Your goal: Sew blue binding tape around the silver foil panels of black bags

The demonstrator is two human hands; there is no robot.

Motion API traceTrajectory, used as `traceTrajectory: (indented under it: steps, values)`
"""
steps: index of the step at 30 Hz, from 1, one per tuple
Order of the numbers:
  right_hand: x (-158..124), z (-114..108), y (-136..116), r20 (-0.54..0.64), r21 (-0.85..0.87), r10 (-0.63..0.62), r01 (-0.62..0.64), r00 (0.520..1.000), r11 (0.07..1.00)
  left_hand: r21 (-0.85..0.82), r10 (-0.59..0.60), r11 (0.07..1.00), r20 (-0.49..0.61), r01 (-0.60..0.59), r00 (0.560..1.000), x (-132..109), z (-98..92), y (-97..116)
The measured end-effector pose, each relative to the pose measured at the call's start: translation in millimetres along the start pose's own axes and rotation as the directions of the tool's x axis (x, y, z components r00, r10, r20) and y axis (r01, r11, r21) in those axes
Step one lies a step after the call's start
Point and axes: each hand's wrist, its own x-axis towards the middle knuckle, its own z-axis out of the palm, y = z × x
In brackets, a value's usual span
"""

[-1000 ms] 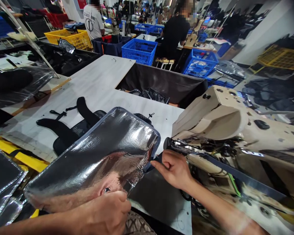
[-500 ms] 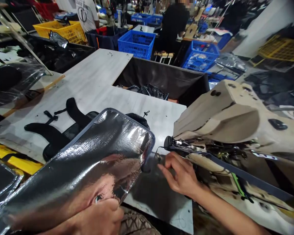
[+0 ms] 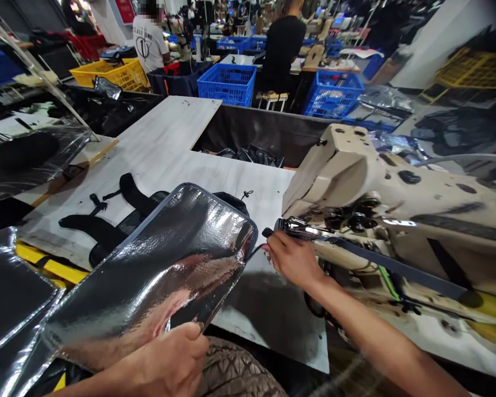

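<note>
Hanging onto this silver panel (image 3: 144, 270) with my left hand (image 3: 171, 355), long axis near-left to far-right, my right hand (image 3: 295, 260) just off its right corner, pinching what looks like a dark strip (image 3: 254, 253).

Pale grey, faintly streaked worktop (image 3: 157, 132), broad in the middle. Narrows into an arm running back, dotted with dark specks (image 3: 184, 102) near the far end. Carries, left of centre, a black bag (image 3: 128, 223), partly hidden, with two curved padded straps (image 3: 91, 227) splayed leftward beside thin black webbing (image 3: 99, 205). Also bears, farther right, some black fabric (image 3: 233, 202) with a looped cord (image 3: 247, 194). Passes beneath a tilted silver-faced panel (image 3: 149, 264), with any contact impossible to judge. Reappears in the foreground, under a dark shadow (image 3: 276, 309).
</note>
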Motion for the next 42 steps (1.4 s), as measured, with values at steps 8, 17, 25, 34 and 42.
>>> traceTrajectory:
  steps: [8,17,25,34,42]
  values:
    - [7,-9,12,0.287,-0.089,0.256,-0.24,0.923,0.967,0.232,0.063,0.97,0.025,-0.067,0.998,13,-15.9,9]
    - [1,-30,13,0.352,0.016,0.265,-0.289,0.898,0.957,0.34,0.102,0.937,-0.052,-0.078,0.993,75,-116.0,20]
    - [4,-35,5,0.279,0.005,0.238,-0.249,0.93,0.968,0.433,0.198,0.895,-0.167,-0.109,0.966,170,-103.4,-50]
    - [3,-40,9,-0.132,0.27,0.327,-0.284,0.936,0.92,0.369,0.0,0.916,-0.393,0.158,0.919,186,-98.1,-65]
    - [24,-38,-3,-0.244,0.442,0.429,-0.294,0.87,0.847,0.328,0.026,0.932,-0.482,0.153,0.876,192,-115.5,-65]
